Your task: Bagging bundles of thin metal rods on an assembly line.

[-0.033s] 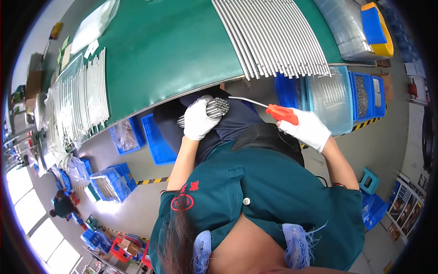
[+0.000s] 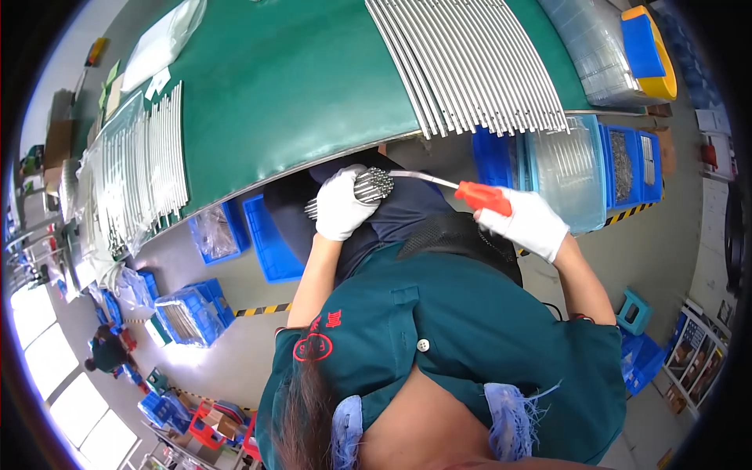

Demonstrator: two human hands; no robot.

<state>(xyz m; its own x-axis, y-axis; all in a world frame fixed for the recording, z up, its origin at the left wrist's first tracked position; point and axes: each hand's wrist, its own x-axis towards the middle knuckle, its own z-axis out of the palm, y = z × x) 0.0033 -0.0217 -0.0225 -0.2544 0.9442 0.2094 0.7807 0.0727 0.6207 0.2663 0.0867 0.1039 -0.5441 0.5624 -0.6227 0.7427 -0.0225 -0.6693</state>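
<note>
Two gloved hands: both are working just below the near edge of the green table [image 2: 298, 102], above the person's lap.
Left hand [image 2: 342, 205]: wearing a white glove, it is clenching around a bundle of thin metal rods [image 2: 373, 185], whose cut ends are facing right.
Right hand [image 2: 526, 223]: also gloved in white, it is gripping the orange handle of a screwdriver [image 2: 479, 196].
Screwdriver shaft: it is reaching left, and its tip is meeting the rod ends.
Bundle's place: it is sitting in the left fist, near the table edge.
Table top: long metal tubes [image 2: 470, 63] are lying in a row on the right, and more tubes [image 2: 153, 164] are lying on the left.
Floor: blue bins [image 2: 270, 235] are standing under the table, and a clear plastic container [image 2: 568, 168] is standing beside the right hand.
</note>
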